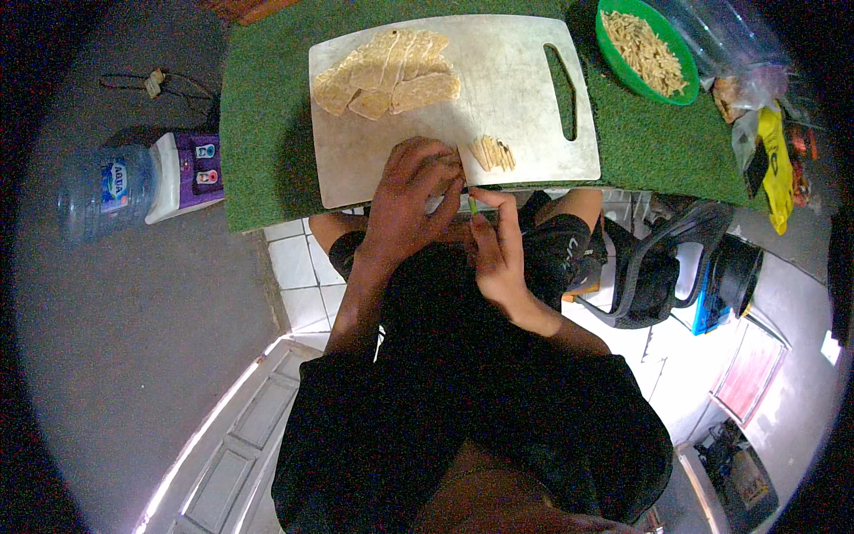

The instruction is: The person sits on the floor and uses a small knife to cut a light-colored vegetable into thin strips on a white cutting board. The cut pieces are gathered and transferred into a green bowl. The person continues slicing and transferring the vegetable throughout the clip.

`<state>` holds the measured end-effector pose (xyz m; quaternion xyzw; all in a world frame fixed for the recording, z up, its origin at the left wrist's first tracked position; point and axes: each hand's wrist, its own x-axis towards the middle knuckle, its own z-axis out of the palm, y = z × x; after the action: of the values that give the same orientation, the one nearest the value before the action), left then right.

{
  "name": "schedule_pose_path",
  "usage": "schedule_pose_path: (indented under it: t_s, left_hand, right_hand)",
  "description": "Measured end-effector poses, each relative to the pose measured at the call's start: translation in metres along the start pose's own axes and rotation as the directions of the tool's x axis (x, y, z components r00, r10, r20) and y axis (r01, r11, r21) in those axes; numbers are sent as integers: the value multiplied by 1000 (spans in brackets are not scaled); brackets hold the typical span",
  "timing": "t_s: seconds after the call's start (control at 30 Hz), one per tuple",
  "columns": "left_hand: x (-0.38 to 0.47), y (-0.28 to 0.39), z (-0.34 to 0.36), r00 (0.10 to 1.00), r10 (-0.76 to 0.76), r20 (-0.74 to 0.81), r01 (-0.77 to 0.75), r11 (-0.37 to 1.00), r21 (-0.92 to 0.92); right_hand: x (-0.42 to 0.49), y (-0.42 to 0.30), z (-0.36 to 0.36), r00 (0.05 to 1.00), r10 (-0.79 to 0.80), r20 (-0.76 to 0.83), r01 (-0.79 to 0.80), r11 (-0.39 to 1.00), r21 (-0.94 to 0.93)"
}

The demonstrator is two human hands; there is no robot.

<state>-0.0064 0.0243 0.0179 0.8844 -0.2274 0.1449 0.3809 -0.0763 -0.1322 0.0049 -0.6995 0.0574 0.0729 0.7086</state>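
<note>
A pale cutting board (494, 60) with a cut-out handle lies on the green turf-like cover. Slices of what looks like tempeh (390, 73) overlap at its upper left. My right hand (497, 250) grips the green handle of a knife (474, 204) at the board's near edge; its thin blade points away from me over the board. Just left of the blade, my left hand (420, 180) rests with curled fingers on the board. Whatever is under those fingers is hidden. Thin cut sticks (492, 154) lie in a small group right of the blade.
A green bowl (690, 87) of similar sticks (644, 53) stands at the upper right, beside clear plastic (727, 33) and a yellow packet (774, 170). Left of the table is a water dispenser (190, 170) with its bottle (87, 193). A dark chair (657, 274) stands at my right.
</note>
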Motion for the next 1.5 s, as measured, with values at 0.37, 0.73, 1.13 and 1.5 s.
schedule_pose_path:
  t_s: [0.37, 0.73, 1.13, 1.5]
  left_hand:
    - [0, -3, 1, 1000, 24, 5, -24, 1000, 10]
    - [-3, -4, 3, 1000, 16, -14, -16, 1000, -10]
    - [-3, -1, 3, 998, 38, 57, -44, 993, 111]
    - [-7, -5, 5, 1000, -16, -8, 16, 999, -28]
  right_hand:
    - [3, 5, 0, 1000, 6, 0, -6, 998, -56]
    - [1, -6, -4, 965, -257, 55, 244, 803, -543]
    - [4, -15, -18, 944, -292, 156, 317, 663, -678]
    - [-2, -15, -17, 983, -173, 67, 184, 868, -461]
